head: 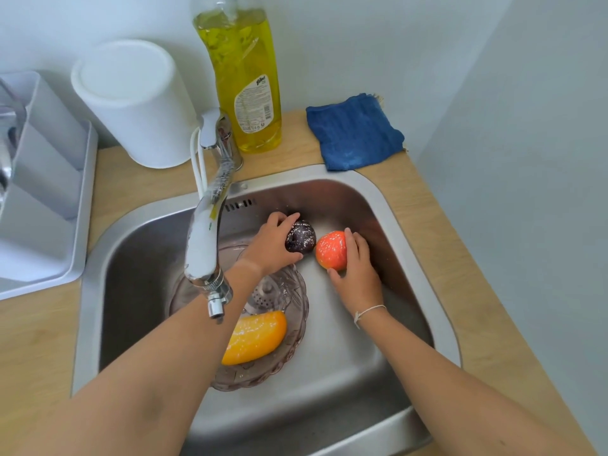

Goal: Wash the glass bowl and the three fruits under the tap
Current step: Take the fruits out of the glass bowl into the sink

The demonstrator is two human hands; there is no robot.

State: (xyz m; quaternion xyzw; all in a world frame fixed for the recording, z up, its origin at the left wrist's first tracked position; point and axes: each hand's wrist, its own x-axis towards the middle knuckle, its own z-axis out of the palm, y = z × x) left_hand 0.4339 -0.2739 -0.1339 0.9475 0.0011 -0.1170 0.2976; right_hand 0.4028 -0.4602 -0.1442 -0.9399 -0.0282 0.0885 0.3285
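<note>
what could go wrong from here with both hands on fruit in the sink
1. The left hand grips the dark plum and the right hand grips the red-orange fruit; both look wet, so either might slip and roll across the sink.
2. The left forearm passes right by the tap spout and over the glass bowl; lifting carelessly could knock the spout or jolt the bowl.
3. The yellow fruit lies near the bowl's edge and may slide out.
</note>
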